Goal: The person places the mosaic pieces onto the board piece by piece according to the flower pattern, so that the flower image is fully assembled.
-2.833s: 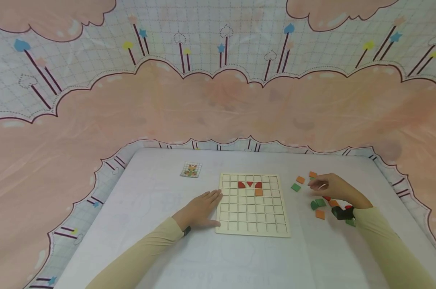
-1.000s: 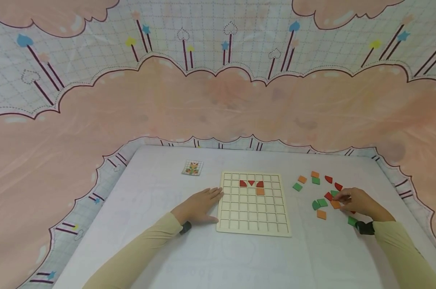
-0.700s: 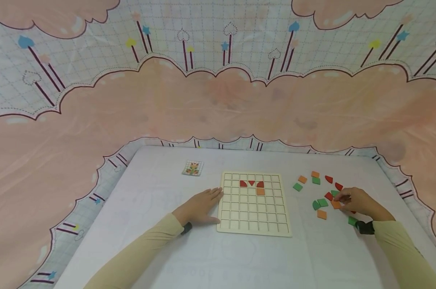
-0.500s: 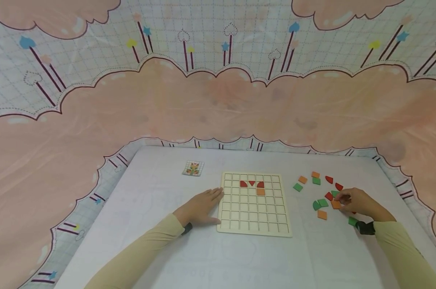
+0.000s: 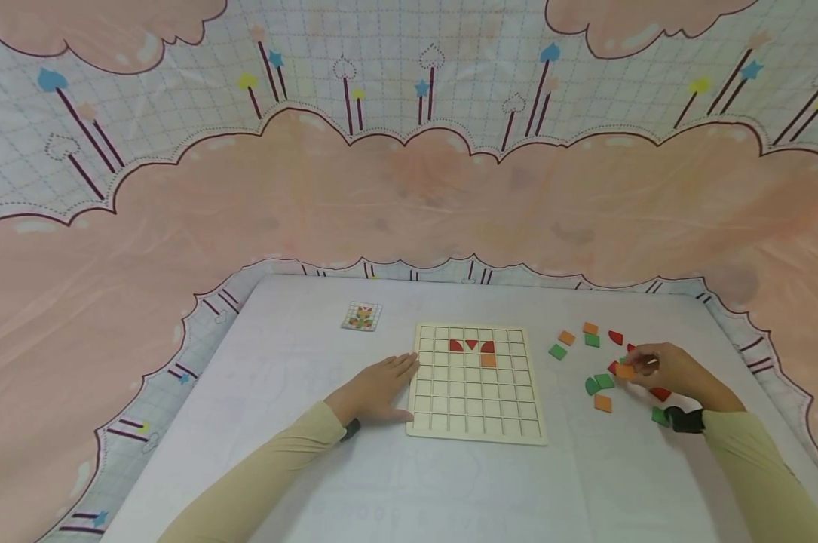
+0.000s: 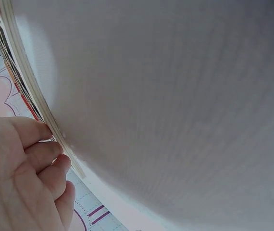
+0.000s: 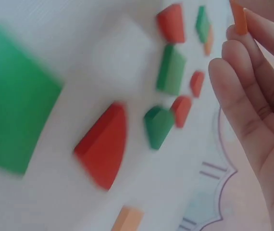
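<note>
My right hand [image 5: 673, 369] pinches an orange square tile [image 5: 624, 372] between thumb and fingertips, above the scattered pieces on the right. In the right wrist view this orange tile [image 7: 240, 19] shows edge-on at the fingertips. My left hand [image 5: 375, 391] lies with its fingers extended, fingertips and thumb at the left edge of a pale gridded board [image 5: 473, 411]. Near the board's top sit a red quarter-like piece [image 5: 456, 345], a small red triangle [image 5: 472, 345] and another red piece [image 5: 488, 347], with an orange square [image 5: 488, 360] below the right one.
Several loose tiles lie right of the board, among them a green square [image 5: 557, 352], an orange square [image 5: 602, 403] and a red curved piece [image 7: 103, 147]. A small pattern card [image 5: 362, 316] lies behind my left hand on the white table [image 5: 300, 339].
My right hand moved nearer and right over the pieces, paused at an orange tile, then lifted it slightly to the left. My left hand stays at the board.
</note>
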`<state>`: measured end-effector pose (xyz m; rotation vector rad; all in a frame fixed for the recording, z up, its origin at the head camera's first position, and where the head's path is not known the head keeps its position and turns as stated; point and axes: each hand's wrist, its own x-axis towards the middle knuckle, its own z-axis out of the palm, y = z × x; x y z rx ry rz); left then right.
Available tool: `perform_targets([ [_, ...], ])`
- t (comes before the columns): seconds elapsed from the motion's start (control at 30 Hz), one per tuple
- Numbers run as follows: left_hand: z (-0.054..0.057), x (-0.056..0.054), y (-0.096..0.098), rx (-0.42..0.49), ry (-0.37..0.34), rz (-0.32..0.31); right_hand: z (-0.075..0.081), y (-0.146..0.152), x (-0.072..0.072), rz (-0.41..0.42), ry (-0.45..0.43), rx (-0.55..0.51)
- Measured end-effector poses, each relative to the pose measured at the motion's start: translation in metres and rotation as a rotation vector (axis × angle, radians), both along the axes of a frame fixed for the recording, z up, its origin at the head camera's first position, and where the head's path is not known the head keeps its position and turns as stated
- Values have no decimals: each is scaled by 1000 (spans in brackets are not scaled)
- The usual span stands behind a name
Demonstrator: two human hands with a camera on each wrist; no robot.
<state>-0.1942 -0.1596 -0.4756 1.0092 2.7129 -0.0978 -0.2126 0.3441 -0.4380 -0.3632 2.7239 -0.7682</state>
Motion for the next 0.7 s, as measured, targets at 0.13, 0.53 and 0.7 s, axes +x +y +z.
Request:
perform_targets([
  [0.13,0,0,0,3,-1,-1,4,-9,-3,29,49,-27],
  [0.53,-2,-1,-1,8,-5,1,12,-46,-19,83,145,-146],
  [0.7,-1,-1,0,5,-13,7,12,-62,-25,139,193,-223],
])
